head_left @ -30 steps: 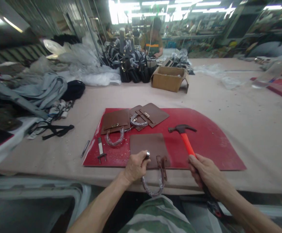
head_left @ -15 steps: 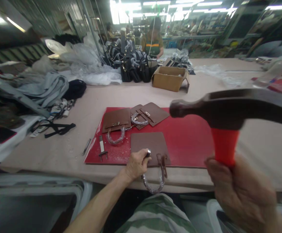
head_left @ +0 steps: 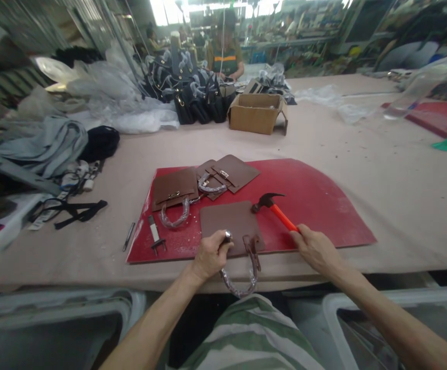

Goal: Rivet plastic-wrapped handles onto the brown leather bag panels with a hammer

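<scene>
My left hand is closed around a short metal punch, its shiny top showing above my fist. The punch stands over a brown leather bag panel; its lower end is hidden by my fingers. A plastic-wrapped bag handle attached to the panel hangs toward the table's front edge. My right hand grips the orange handle of a claw hammer. The hammer's dark head is low, near the panel's right edge; I cannot tell whether it touches. Beneath lies a red mat.
Brown bag pieces with handles lie at the mat's back left. A two-pronged fork punch and a metal rod rest at left. Farther back are a cardboard box, black bags and a person. Grey bins stand below.
My right hand has swung the hammer down from high and close to the camera to just above the mat. The left hand keeps its grip on the punch. The view has shifted slightly.
</scene>
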